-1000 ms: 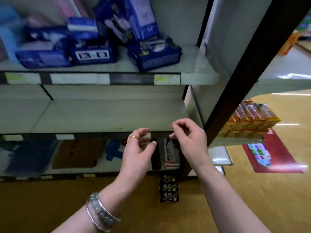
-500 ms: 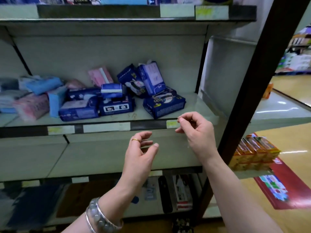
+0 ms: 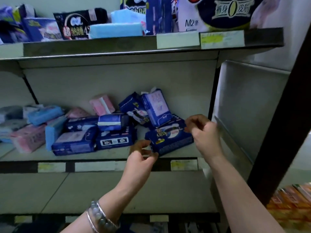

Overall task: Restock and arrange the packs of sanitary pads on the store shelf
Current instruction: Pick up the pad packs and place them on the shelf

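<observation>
Dark blue pack (image 3: 170,140) lying flat at centre-right of frame, on middle shelf (image 3: 101,166), near front edge.
Left hand (image 3: 141,158) reaching at pack's front-left corner, fingers curled; whether grasping, cannot tell.
Right hand (image 3: 204,132) hovering at pack's right rear corner, fingers bunched; grasp hidden, cannot tell.
Upright lilac-faced pack (image 3: 156,106) leaning just behind it.
More blue packs (image 3: 94,137) lying in jumble to left of centre.
Pink pack (image 3: 101,105) leaning against back wall.
Beaded bracelet (image 3: 101,216) showing on left wrist, bottom of frame.
Top shelf (image 3: 117,46) carrying further packs.
</observation>
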Demonstrator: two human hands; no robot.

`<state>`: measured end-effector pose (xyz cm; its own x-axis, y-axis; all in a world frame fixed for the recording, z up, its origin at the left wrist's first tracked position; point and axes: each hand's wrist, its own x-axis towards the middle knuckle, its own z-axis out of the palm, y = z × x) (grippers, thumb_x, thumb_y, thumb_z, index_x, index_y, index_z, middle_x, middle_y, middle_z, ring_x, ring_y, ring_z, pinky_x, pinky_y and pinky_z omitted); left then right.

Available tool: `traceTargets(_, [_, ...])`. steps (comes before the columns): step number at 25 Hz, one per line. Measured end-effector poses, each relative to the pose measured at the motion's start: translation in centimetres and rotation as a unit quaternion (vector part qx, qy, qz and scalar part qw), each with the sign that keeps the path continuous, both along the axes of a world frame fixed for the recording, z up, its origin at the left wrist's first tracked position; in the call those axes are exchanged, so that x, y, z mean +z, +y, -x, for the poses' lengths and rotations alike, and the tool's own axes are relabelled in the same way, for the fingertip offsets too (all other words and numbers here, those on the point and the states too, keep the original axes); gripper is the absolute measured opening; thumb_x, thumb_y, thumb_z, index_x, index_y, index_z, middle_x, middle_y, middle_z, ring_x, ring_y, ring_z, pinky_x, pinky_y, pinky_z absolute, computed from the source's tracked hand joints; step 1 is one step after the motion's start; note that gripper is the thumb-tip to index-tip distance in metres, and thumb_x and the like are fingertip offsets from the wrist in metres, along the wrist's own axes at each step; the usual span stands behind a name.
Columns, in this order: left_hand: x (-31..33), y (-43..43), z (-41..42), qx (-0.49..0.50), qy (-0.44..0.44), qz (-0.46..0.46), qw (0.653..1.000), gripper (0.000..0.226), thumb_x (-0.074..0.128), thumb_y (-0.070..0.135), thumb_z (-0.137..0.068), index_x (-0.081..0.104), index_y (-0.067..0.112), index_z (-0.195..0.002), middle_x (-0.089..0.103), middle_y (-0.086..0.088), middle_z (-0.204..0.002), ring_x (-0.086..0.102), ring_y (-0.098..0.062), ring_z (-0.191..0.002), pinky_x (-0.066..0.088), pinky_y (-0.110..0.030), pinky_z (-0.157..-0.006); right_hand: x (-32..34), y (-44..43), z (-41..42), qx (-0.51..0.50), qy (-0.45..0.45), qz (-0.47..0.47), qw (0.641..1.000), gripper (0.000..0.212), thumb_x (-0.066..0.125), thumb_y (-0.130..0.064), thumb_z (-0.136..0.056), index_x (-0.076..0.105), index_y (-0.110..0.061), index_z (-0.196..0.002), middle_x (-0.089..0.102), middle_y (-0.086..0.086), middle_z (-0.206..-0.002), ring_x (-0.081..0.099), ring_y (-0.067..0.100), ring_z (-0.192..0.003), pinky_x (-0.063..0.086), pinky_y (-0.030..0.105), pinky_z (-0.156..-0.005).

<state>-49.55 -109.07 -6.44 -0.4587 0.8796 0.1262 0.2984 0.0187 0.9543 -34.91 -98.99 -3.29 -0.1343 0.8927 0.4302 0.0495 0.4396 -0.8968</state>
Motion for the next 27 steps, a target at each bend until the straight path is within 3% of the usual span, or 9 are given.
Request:
traceTargets(3, [-1.1,3.7,0.2,0.026,-0.004,0.057,0.998,0.046,0.06,0.017,-0.088,0.041,0.022,-0.129,0.052,0.006,-0.11,0.053,-0.009,-0.094,0.047,-0.025,-0.08,-1.6,5.3,0.2,-0.021,-0.093,0.031,0.995,0.007,0.054,-0.01,-0.092,0.061,-0.012,-0.093,0.062,0.001,-0.09,0.059,0.02,-0.09,0.041,0.017,-0.067])
traceTargets(7, [-2.8,6.5,0.5,0.051,-0.065,0.127,0.989,0.063,0.061,0.016,-0.088,0.028,0.015,-0.142,0.042,-0.008,-0.139,0.046,-0.023,-0.12,0.041,-0.03,-0.093,-3.8,9.1,0.5,0.016,-0.195,0.118,0.973,0.039,0.048,-0.026,-0.097,0.047,-0.005,-0.129,0.053,0.011,-0.126,0.045,0.011,-0.094,0.033,0.011,-0.059])
traceTargets(10, [-3.6,7.9,0.9,0.041,-0.06,0.143,0.987,0.072,0.064,0.011,-0.085,0.023,0.01,-0.144,0.036,-0.013,-0.146,0.04,-0.025,-0.13,0.036,-0.025,-0.093,-4.8,11.0,0.9,0.027,-0.219,0.167,0.961,0.055,0.045,-0.037,-0.097,0.033,-0.006,-0.141,0.041,0.014,-0.141,0.048,0.019,-0.112,0.034,0.014,-0.077])
traceTargets(14, [-4.1,9.2,0.6,-0.017,0.077,0.152,0.985,0.059,0.065,0.01,-0.083,0.037,0.013,-0.135,0.051,-0.006,-0.133,0.048,-0.018,-0.118,0.034,-0.014,-0.082,-5.0,12.1,1.2,0.061,-0.25,0.185,0.948,0.05,0.043,-0.037,-0.098,0.039,-0.004,-0.136,0.049,0.013,-0.135,0.05,0.016,-0.101,0.038,0.018,-0.071])
traceTargets(18, [-4.1,9.9,0.3,-0.001,0.078,0.099,0.992,0.05,0.069,0.022,-0.078,0.048,0.018,-0.123,0.06,-0.005,-0.119,0.055,-0.017,-0.108,0.043,-0.023,-0.084,-5.6,12.5,1.1,0.037,-0.266,0.139,0.953,0.045,0.044,-0.038,-0.097,0.049,-0.005,-0.126,0.058,0.012,-0.124,0.054,0.016,-0.096,0.036,0.017,-0.057])
traceTargets(20, [-3.8,10.0,0.3,0.01,0.074,0.037,0.997,0.046,0.07,0.03,-0.075,0.049,0.03,-0.115,0.06,-0.001,-0.114,0.056,-0.017,-0.107,0.046,-0.028,-0.088,-5.1,12.5,0.8,0.002,-0.225,0.122,0.967,0.037,0.045,-0.034,-0.097,0.055,-0.006,-0.119,0.061,0.011,-0.118,0.054,0.016,-0.094,0.038,0.022,-0.068])
traceTargets(23, [-2.4,9.4,0.1,0.036,0.052,-0.049,0.997,0.045,0.071,0.018,-0.079,0.045,0.045,-0.105,0.056,0.01,-0.109,0.054,-0.004,-0.1,0.043,-0.015,-0.08,-3.4,11.7,0.2,-0.028,-0.088,0.115,0.989,0.021,0.049,-0.022,-0.095,0.062,-0.011,-0.106,0.063,0.006,-0.109,0.054,0.014,-0.092,0.039,0.024,-0.076])
traceTargets(25, [-1.9,8.8,0.3,0.034,0.019,-0.09,0.995,0.051,0.073,0.017,-0.076,0.046,0.043,-0.11,0.054,0.008,-0.114,0.053,-0.005,-0.105,0.044,-0.015,-0.083,-2.3,10.8,0.0,-0.053,-0.047,0.076,0.995,0.015,0.051,-0.016,-0.094,0.063,-0.013,-0.102,0.061,0.003,-0.105,0.053,0.013,-0.092,0.039,0.023,-0.077])
traceTargets(27, [-1.0,7.9,0.5,0.008,-0.103,-0.132,0.986,0.045,0.069,0.026,-0.072,0.052,0.031,-0.113,0.057,0.003,-0.118,0.057,-0.013,-0.108,0.051,-0.027,-0.088,-1.5,9.7,0.0,-0.062,0.006,0.054,0.997,0.016,0.054,-0.011,-0.092,0.064,-0.015,-0.103,0.06,0.002,-0.107,0.054,0.012,-0.094,0.043,0.021,-0.075])
